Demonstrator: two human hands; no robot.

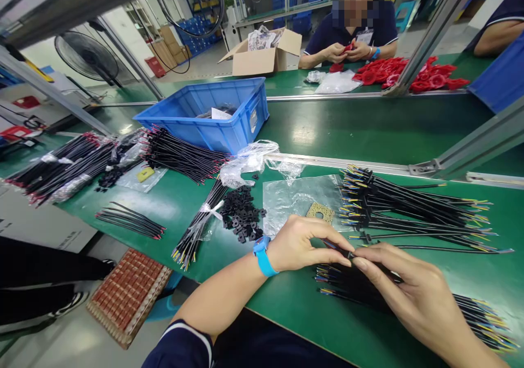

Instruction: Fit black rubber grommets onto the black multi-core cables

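One small black part (350, 255) is pinched by the closed fingertips of the left hand (309, 245) and the right hand (405, 280), above black cables (360, 287) on the green table (286, 308). Dark items and white paper (221, 114) are held in the blue bin (208, 133); crumpled wrapped items (262, 39) are contained in the open cardboard box (254, 63). Whether the yellowish piece (314, 211) is in or on the clear bag (282, 196) cannot be told.
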